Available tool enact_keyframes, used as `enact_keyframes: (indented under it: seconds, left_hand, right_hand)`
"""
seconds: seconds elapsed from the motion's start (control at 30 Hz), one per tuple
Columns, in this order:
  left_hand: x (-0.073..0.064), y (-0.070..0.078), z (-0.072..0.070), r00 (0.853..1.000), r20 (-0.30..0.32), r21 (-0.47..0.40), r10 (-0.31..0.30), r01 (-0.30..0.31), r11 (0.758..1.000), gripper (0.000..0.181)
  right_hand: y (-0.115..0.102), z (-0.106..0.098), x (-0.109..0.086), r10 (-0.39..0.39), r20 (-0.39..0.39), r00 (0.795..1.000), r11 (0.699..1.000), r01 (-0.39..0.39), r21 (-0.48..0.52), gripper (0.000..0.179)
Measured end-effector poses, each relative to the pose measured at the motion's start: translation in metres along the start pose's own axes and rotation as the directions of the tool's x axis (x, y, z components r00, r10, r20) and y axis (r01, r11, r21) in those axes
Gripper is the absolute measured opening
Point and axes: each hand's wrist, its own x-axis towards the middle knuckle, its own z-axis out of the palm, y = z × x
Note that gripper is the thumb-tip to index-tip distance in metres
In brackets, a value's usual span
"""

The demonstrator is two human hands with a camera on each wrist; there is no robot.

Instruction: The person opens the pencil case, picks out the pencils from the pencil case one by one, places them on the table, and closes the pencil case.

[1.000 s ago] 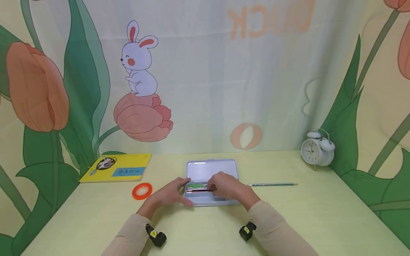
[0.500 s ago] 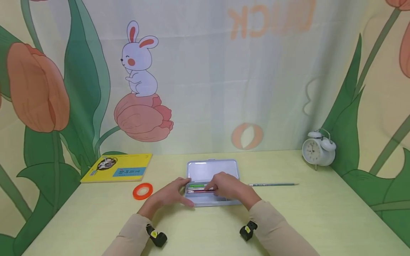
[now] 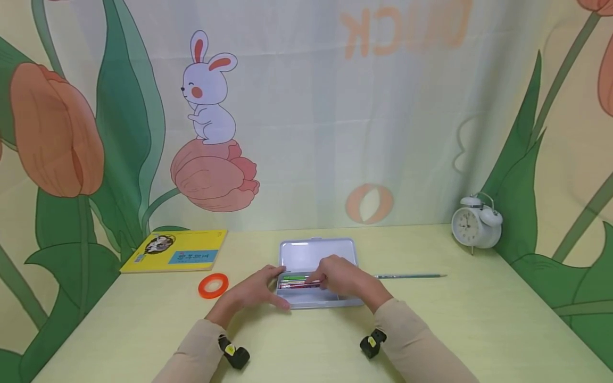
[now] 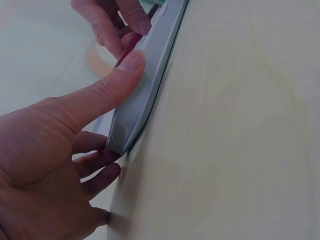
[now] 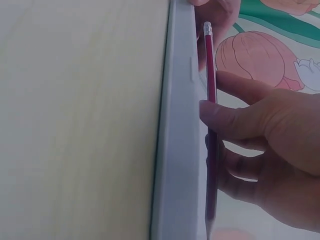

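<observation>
An open pencil case (image 3: 316, 305) lies mid-table, its pale lid (image 3: 306, 252) folded back. My left hand (image 3: 256, 290) grips the case's left end; in the left wrist view the thumb lies over the wall (image 4: 132, 112) and the fingers curl at the corner. Over the tray, my right hand (image 3: 342, 276) pinches a dark red pencil (image 5: 212, 170) between thumb and fingers. Its white eraser end (image 5: 207, 29) points toward the left hand, and its sharpened tip toward the right. Green and other slim items (image 3: 293, 277) lie in the case's rear compartment.
A greyish-green pencil (image 3: 412, 276) lies to the right of the case. An orange tape roll (image 3: 213, 286) and a yellow book (image 3: 174, 251) are on the left. At the back right stands a white alarm clock (image 3: 475, 223). A printed curtain hangs behind the table.
The red pencil has come more into view under my right fingers and shifted slightly toward the case's front. My right hand has moved a little to the right; the left hand keeps its hold.
</observation>
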Motion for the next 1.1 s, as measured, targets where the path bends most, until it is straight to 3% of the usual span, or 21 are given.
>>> enact_keyframes:
  seconds: [0.3,0.5,0.8,0.93,1.1]
  left_hand:
    - [0.001,0.0,0.001,1.0,0.0,0.002,-0.019,0.019,1.0,0.103]
    - [0.001,-0.001,0.001,1.0,-0.007,0.003,-0.018,0.018,1.0,0.104]
    - [0.001,0.001,0.0,1.0,-0.011,-0.006,-0.028,0.028,1.0,0.104]
    - [0.002,0.0,0.001,1.0,-0.01,-0.003,-0.021,0.021,1.0,0.104]
    - [0.003,-0.002,0.003,1.0,-0.008,0.0,-0.013,0.013,1.0,0.104]
  right_hand:
    - [0.004,-0.013,-0.007,0.024,0.022,0.999,0.999,-0.023,-0.033,0.034]
    - [0.013,-0.023,-0.021,0.029,-0.02,0.999,0.999,-0.03,-0.035,0.033]
    - [0.052,-0.047,-0.06,0.098,-0.096,0.99,0.993,-0.103,-0.051,0.034]
    - [0.071,-0.05,-0.076,0.1,-0.125,0.987,0.99,-0.111,-0.083,0.027]
    - [0.09,-0.049,-0.096,0.158,-0.116,0.981,0.98,-0.17,-0.101,0.02]
